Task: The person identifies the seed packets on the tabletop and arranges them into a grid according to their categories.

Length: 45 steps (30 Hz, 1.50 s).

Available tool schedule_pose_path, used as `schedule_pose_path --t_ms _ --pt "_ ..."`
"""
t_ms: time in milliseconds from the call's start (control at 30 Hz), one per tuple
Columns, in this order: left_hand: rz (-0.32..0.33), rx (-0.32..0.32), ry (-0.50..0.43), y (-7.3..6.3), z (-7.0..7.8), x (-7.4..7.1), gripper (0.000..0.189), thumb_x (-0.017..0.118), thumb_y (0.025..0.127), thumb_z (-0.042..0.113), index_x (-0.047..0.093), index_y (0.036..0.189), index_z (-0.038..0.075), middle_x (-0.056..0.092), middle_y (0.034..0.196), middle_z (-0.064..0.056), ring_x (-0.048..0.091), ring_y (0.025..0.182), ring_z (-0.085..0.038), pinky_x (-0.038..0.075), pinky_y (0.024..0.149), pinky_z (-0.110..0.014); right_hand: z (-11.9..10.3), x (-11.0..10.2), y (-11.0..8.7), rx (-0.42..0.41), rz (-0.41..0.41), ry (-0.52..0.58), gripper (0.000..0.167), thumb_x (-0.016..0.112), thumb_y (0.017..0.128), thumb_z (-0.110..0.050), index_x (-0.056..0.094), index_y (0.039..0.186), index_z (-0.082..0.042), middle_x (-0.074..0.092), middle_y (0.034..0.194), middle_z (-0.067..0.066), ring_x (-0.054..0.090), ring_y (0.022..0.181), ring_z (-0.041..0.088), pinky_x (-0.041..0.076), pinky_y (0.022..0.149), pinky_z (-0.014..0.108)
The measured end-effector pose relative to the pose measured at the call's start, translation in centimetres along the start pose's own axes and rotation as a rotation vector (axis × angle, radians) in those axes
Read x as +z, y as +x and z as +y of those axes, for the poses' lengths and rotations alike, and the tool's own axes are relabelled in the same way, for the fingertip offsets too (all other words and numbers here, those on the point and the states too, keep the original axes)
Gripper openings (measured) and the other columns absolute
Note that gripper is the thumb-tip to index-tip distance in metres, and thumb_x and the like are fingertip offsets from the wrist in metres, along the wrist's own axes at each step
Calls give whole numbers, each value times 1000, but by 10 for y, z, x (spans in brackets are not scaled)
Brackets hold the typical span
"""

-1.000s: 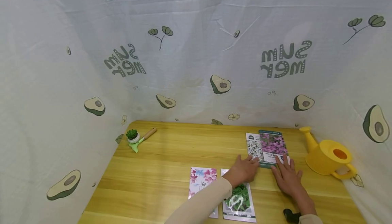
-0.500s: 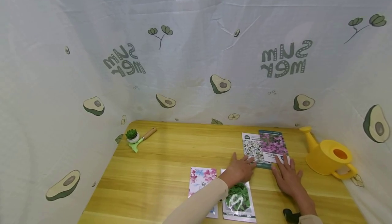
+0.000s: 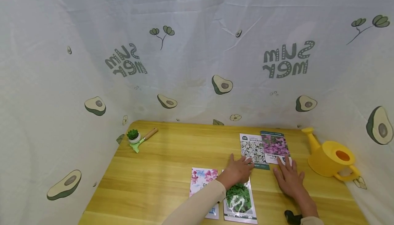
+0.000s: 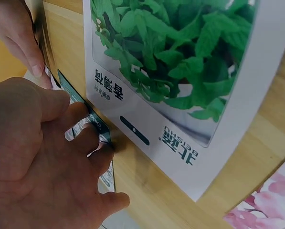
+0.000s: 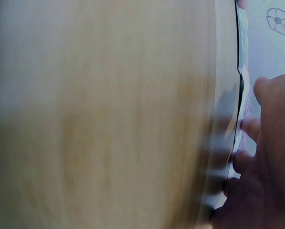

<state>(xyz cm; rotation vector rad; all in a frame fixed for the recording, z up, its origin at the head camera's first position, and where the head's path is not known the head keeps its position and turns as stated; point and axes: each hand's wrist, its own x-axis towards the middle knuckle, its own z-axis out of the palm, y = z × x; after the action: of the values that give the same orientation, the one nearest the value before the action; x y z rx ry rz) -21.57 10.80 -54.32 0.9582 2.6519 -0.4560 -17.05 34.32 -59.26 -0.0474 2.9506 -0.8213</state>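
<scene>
My left hand lies with spread, slightly bent fingers on the lower end of a seed packet with white flowers. In the left wrist view, several fingers of that hand touch this packet's green edge. My right hand has its fingertips on the bottom of a seed packet with purple flowers, fingers extended. These two packets lie side by side, nearly touching. Under my left wrist is a mint seed packet, its top partly covered. My left sleeve hides part of a pink-blossom packet.
A yellow watering can stands at the right edge of the wooden table. At the far left are a small potted succulent and a green hand tool with a wooden handle. Printed white cloth hangs behind and beside the table.
The white-flower packet has slid left under my left hand, out from beneath the purple-flower packet, showing more of its front. My right hand has stayed in place.
</scene>
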Motion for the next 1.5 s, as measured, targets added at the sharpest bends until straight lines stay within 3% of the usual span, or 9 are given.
schedule_pose_path --t_ms 200,433,733,1100,1233,1433,1500 --pt "20 -5 -31 0 -2 4 55 43 115 47 30 168 48 19 175 29 20 161 3 38 124 -39 -5 -2 -2 4 -4 1 71 37 118 -40 21 163 12 -4 169 43 -11 152 70 -11 107 94" --pt "-5 -2 0 -3 -8 7 59 47 113 51 25 168 50 16 176 29 17 162 2 32 129 -42 2 0 0 10 -17 -10 72 34 118 -42 18 165 10 -7 170 42 -13 152 70 -12 106 93" --pt "-13 3 -89 -7 -17 7 58 45 115 46 26 169 47 15 176 27 16 162 1 27 131 -44 2 3 2 -6 2 -7 71 36 118 -41 18 166 8 -5 170 41 -11 153 70 -11 107 94" --pt "-22 -6 -91 18 -20 41 62 49 113 49 23 169 50 11 177 28 13 163 0 28 130 -52 1 2 0 13 -11 -16 71 37 118 -41 19 165 9 -6 170 41 -12 153 69 -12 107 93" --pt "-20 -1 -90 10 -23 39 61 47 114 49 22 170 49 9 177 27 10 163 1 24 132 -50 0 1 1 16 -15 -13 72 37 118 -42 19 165 9 -6 170 41 -12 152 70 -13 107 93" --pt "-13 -3 -125 -11 -29 23 57 46 115 45 29 169 47 17 176 27 16 162 1 26 132 -48 -1 0 0 11 -14 -8 72 37 118 -41 19 165 10 -5 170 42 -12 152 70 -13 107 93" --pt "-23 -9 -149 -11 -30 24 55 43 116 43 28 169 46 17 176 26 16 163 0 25 132 -49 -1 1 0 9 -13 -7 72 37 118 -41 19 165 10 -6 170 42 -12 152 69 -13 107 93"
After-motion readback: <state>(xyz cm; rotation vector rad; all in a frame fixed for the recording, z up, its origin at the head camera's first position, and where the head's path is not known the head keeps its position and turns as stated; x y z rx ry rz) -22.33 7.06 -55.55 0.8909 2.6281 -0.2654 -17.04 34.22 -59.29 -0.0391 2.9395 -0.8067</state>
